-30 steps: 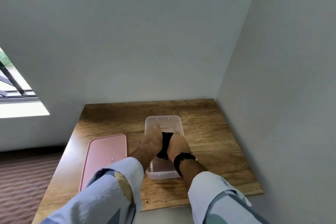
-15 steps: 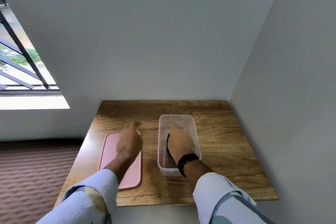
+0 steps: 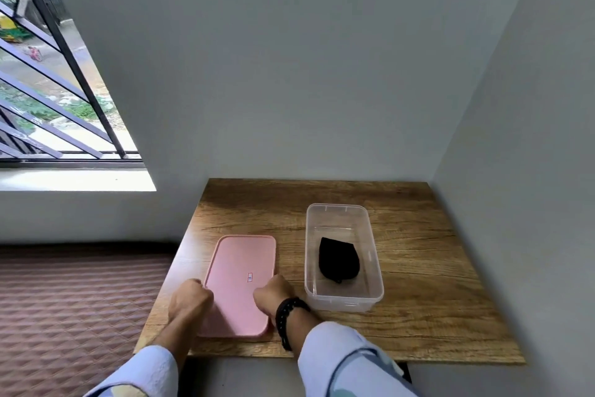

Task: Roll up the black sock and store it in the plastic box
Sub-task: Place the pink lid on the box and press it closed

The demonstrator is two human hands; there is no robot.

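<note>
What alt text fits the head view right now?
Both hands, left hand and right hand, grip the near end of a pink lid lying flat on a wooden table. Right of it, an open clear plastic box holds a rolled black sock.

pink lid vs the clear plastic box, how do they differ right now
The pink lid is opaque and flat on the table; the clear plastic box is see-through, deep and open at the top. The box holds the black sock; the lid carries only a small sticker. The left hand and right hand grip the lid's near long edges, while nothing touches the box. Both are rounded rectangles lying lengthwise side by side.
</note>
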